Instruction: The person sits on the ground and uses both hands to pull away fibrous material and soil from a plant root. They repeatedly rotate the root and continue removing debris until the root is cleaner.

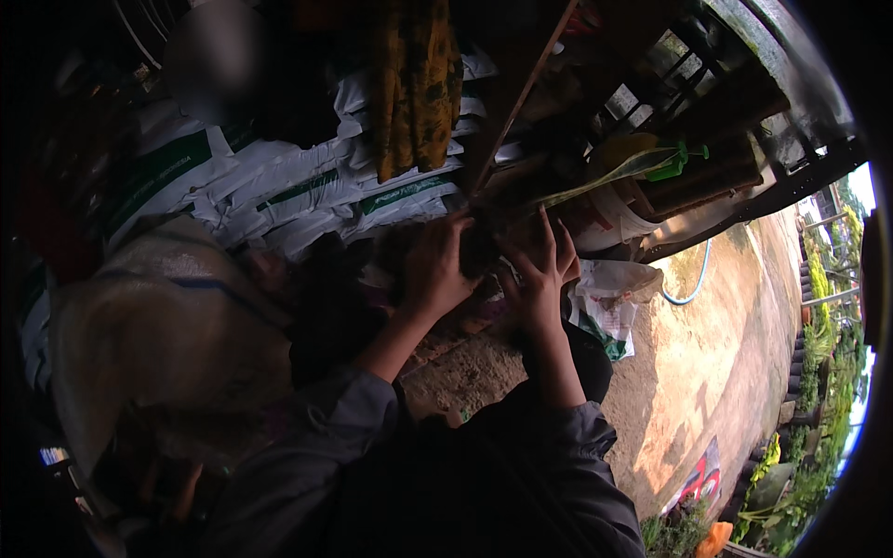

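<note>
In deep shadow ahead of me, my left hand is curled around a dark, bag-like bundle whose details are lost. My right hand is at the bundle's right side with fingers spread; the dimness hides whether it grips. A long, pointed green leaf with pale edges slants up to the right from just behind my right fingertips. Where its base ends I cannot tell. Below both hands lies brown, crumbly soil.
White sacks with green bands are stacked behind, under a hanging yellow patterned cloth. A large woven sack bulges at left. To the right are a white bucket, a crumpled plastic sack and a blue hose on sunlit ground.
</note>
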Motion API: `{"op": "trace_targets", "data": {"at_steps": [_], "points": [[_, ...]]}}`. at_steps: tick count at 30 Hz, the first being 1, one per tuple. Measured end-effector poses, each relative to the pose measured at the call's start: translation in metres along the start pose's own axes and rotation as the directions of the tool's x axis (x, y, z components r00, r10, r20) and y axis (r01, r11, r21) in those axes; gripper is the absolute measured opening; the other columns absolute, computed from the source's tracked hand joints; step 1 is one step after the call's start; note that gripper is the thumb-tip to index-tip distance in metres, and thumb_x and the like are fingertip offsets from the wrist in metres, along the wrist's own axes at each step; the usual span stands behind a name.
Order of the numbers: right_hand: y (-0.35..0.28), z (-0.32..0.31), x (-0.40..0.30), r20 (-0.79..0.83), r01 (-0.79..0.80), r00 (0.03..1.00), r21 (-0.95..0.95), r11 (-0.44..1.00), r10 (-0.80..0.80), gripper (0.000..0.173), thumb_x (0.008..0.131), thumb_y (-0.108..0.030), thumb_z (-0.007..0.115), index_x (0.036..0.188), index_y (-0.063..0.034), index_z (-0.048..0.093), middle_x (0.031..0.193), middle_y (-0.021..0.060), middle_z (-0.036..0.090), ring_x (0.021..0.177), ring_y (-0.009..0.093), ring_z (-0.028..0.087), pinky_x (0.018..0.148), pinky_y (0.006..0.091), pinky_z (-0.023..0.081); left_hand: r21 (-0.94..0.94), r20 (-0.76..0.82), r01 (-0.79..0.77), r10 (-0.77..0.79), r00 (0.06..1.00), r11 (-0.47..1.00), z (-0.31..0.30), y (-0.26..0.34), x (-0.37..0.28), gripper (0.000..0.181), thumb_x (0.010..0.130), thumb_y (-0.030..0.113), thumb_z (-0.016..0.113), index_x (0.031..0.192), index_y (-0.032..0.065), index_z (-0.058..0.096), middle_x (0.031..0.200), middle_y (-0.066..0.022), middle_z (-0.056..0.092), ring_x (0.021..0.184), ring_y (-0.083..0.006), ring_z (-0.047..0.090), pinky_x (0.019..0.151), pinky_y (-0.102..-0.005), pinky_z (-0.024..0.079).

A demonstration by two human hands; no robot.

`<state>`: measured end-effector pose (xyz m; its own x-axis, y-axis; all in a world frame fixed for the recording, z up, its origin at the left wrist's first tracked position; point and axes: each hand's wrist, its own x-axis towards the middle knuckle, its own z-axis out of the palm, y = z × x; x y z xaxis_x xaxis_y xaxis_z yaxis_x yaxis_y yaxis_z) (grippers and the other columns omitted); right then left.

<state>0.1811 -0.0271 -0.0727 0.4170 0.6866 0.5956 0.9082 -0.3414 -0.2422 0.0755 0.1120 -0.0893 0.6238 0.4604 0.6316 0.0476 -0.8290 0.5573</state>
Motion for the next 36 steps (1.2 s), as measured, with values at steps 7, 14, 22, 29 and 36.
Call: {"op": "trace_targets", "data": {"at_steps": [7, 14, 22, 29, 36], "points": [[-0.015, 0.007, -0.004, 0.102, -0.012, 0.995, 0.056, 0.998, 0.007, 0.046, 0.063, -0.027, 0.070, 0.109, -0.0271, 0.069, 0.150, 0.0150, 0.026, 0.131, 0.039, 0.026, 0.104, 0.0506, 0.017, -0.040, -0.013, 0.050, -0.050, 0.999, 0.998, 0.002, -0.005, -0.003, 0.061, 0.063, 0.013, 0.077, 0.116, 0.0040, 0.047, 0.114, -0.0161, 0.055, 0.104, -0.0352, 0.055, 0.088, -0.0429, 0.045], [-0.020, -0.001, 0.002, 0.096, -0.048, 0.995, 0.129, 0.990, 0.036, 0.048, 0.065, -0.025, 0.069, 0.113, -0.0266, 0.066, 0.149, 0.0109, 0.029, 0.130, 0.038, 0.028, 0.104, 0.0496, 0.017, -0.038, -0.050, 0.039, -0.041, 0.998, 0.999, 0.007, -0.011, -0.002, 0.068, 0.062, 0.027, 0.083, 0.116, 0.0042, 0.049, 0.108, -0.0156, 0.058, 0.101, -0.0337, 0.058, 0.088, -0.0407, 0.046], [-0.008, -0.006, 0.003, 0.071, -0.034, 0.997, 0.123, 0.992, 0.026, 0.045, 0.068, -0.026, 0.068, 0.112, -0.0210, 0.065, 0.150, 0.0124, 0.026, 0.130, 0.039, 0.026, 0.105, 0.0494, 0.017, -0.341, 0.131, 0.284, -0.254, 0.958, 0.896, 0.001, -0.010, -0.004, 0.074, 0.060, 0.024, 0.088, 0.117, 0.0038, 0.044, 0.107, -0.0126, 0.057, 0.102, -0.0235, 0.057, 0.089, -0.0372, 0.047], [-0.012, -0.010, 0.003, -0.001, -0.054, 0.999, 0.169, 0.984, 0.055, 0.038, 0.070, -0.033, 0.067, 0.107, -0.0241, 0.068, 0.148, 0.0127, 0.029, 0.129, 0.039, 0.029, 0.104, 0.0506, 0.015, -0.647, 0.299, 0.466, -0.362, 0.883, 0.604, 0.011, -0.022, -0.009, 0.072, 0.058, 0.020, 0.087, 0.114, 0.0008, 0.046, 0.111, -0.0119, 0.057, 0.105, -0.0222, 0.056, 0.091, -0.0363, 0.046], [-0.009, -0.021, 0.005, -0.048, 0.007, 0.999, 0.182, 0.983, 0.001, 0.036, 0.075, -0.037, 0.056, 0.105, -0.0209, 0.069, 0.148, 0.0125, 0.031, 0.131, 0.037, 0.027, 0.104, 0.0482, 0.015, -0.667, 0.469, 0.617, -0.407, 0.784, 0.418, 0.005, -0.007, 0.000, 0.058, 0.068, 0.012, 0.079, 0.117, 0.0006, 0.051, 0.113, -0.0091, 0.058, 0.102, -0.0167, 0.057, 0.090, -0.0320, 0.047]]}}
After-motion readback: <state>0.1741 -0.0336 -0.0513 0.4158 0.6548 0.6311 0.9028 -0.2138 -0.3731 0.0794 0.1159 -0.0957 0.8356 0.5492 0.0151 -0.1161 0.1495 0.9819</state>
